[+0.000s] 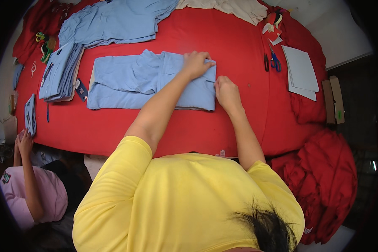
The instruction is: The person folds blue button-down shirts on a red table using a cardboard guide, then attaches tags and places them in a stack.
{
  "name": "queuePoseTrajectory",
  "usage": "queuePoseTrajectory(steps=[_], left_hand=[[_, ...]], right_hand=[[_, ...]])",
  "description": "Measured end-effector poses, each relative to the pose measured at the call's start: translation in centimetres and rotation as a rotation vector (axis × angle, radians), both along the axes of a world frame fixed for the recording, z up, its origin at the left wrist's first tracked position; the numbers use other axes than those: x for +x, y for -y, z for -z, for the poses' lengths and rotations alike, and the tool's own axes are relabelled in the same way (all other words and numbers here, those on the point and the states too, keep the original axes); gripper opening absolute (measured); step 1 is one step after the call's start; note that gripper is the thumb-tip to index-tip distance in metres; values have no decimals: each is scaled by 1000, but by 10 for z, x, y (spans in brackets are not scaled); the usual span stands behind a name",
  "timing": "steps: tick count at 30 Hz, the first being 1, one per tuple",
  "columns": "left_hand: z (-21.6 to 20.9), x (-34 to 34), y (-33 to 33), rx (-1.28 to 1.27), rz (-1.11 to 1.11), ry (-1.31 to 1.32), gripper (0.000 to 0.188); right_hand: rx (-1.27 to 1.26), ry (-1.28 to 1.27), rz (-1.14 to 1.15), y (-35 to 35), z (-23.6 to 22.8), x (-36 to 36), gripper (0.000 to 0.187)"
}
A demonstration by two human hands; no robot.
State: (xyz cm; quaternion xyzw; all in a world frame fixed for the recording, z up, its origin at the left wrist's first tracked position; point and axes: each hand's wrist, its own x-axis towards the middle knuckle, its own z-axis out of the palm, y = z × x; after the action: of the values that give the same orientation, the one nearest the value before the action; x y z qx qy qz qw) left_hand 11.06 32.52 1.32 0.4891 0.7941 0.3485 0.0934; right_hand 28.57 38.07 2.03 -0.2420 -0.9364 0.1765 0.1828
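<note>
A light-blue shirt (130,80), folded into a long rectangle with creases across its middle, lies on the red-covered table (176,130). My left hand (195,66) reaches over its right end. The fingers and thumb bend around the far right corner, gripping the cloth there. Just nearer to me, my right hand (228,94) is closed at the shirt's right edge, with the fingertips pinching the fabric. Part of that right end is hidden under my left hand and forearm.
Left of the shirt stands a stack of folded blue shirts (61,75) beside a dark tag (81,89). More blue garments (113,23) lie behind. Blue-handled scissors (275,62) and white sheets (300,71) are at right. Another person's hand (25,142) touches a folded shirt (30,114).
</note>
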Motion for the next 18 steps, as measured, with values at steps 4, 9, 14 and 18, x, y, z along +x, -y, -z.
queuePoseTrajectory(steps=[4,9,14,18], left_hand=[[3,13,17,276,1,-235,33],[-23,46,32,-69,-101,-12,48],[-54,42,64,52,-242,358,73],[-74,13,96,182,-220,459,73]], right_hand=[[-484,-70,77,7,-7,-4,21],[-1230,-443,1,-24,25,-19,32],[-1648,-477,63,18,-29,-37,90],[-1837,-509,-335,25,-49,-50,94]])
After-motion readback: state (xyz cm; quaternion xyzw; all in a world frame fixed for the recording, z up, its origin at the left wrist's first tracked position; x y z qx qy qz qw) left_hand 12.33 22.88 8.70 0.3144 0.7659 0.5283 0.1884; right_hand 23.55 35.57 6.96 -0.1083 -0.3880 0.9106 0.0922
